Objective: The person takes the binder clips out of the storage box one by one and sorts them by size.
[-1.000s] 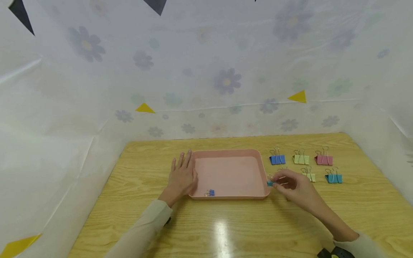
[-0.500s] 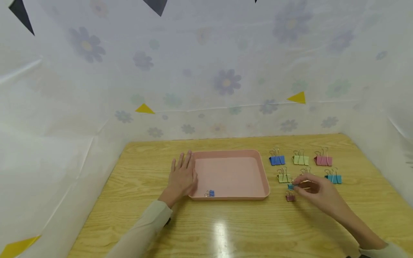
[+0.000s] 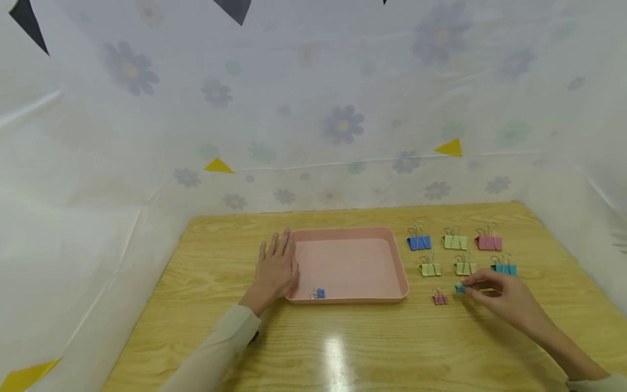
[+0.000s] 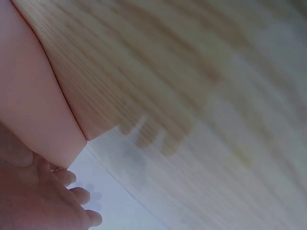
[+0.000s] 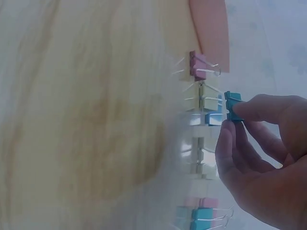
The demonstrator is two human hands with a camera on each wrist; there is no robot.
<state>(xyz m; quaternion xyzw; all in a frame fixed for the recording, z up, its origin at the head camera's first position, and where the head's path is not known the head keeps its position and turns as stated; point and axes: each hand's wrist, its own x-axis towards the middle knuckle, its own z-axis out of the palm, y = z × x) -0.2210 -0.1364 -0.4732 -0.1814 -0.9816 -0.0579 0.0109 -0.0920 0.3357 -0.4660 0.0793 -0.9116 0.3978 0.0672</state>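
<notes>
My right hand [image 3: 506,299] pinches a small teal binder clip [image 3: 460,288] between thumb and fingers, in front of the rows of clips. In the right wrist view the same teal clip [image 5: 233,106] shows upright at the fingertips. A small pink binder clip [image 3: 440,298] stands on the table just left of it. My left hand [image 3: 275,269] rests with straight fingers along the left side of the pink tray [image 3: 350,299]. One small blue binder clip [image 3: 320,293] lies in the tray's front left corner. The left wrist view shows the fingers [image 4: 79,195] beside the tray wall.
Behind my right hand stand larger clips: blue [image 3: 419,243], light green [image 3: 455,242] and pink [image 3: 489,243] at the back. In front of them are two light green clips [image 3: 430,269] and a teal one [image 3: 504,269]. A flowered sheet [image 3: 313,190] borders the wooden table.
My right hand has carried the small teal clip rightward from the tray's right edge, past the small pink clip. The left hand and tray have stayed put.
</notes>
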